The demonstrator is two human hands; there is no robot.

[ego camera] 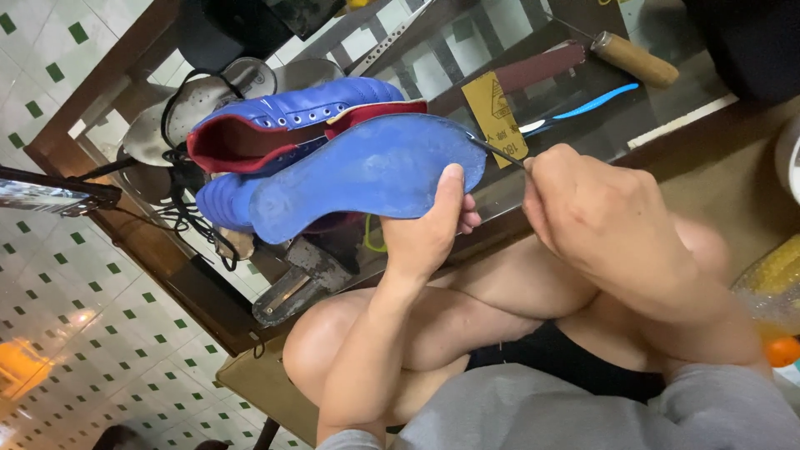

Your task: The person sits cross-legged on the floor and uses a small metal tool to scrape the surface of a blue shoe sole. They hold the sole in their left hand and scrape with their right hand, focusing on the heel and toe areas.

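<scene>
Left hand (429, 229) is closed on the sole edge of a blue shoe (333, 158), held sole-up above the glass table (533, 100); right hand (583, 208) is pinched shut on a thin dark tool (498, 152) touching the sole's tip. Shoe appears light, with a soft upper, red lining and a smooth, stiffish sole, best gripped at the sole rim. Sandpaper (493, 112) lies near.

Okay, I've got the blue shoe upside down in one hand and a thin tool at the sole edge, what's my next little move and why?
Probably ease the thin dark tool further along the rim of the blue sole. Its tip sits right at the sole's edge, pinched in your right hand, while your left hand steadies the blue shoe with the thumb pressed on the sole.
</scene>
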